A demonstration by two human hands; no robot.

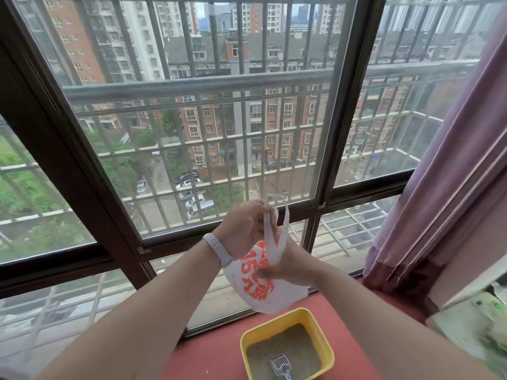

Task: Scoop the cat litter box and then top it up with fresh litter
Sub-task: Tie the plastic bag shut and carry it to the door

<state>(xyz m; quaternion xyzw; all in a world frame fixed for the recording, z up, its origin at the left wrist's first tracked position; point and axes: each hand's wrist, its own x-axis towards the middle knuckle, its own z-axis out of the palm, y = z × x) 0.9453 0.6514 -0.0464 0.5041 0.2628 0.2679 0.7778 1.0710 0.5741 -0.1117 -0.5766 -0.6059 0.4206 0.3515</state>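
Behind bag [263, 286], right hand [285, 266] half hidden; scoop [279, 366] cropped.

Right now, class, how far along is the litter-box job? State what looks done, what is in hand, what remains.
Done: unclear. The scoop lies in the yellow litter box. In hand: left hand and right hand work a white plastic bag by its handles. Left: fresh litter, not visibly added.

Yellow litter box [326, 340], orange-printed white bag [263, 294]

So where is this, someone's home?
Most likely a high-floor flat, at a barred window overlooking apartment blocks. A purple curtain hangs at the right, and a yellow litter box with a scoop sits on the red ledge.
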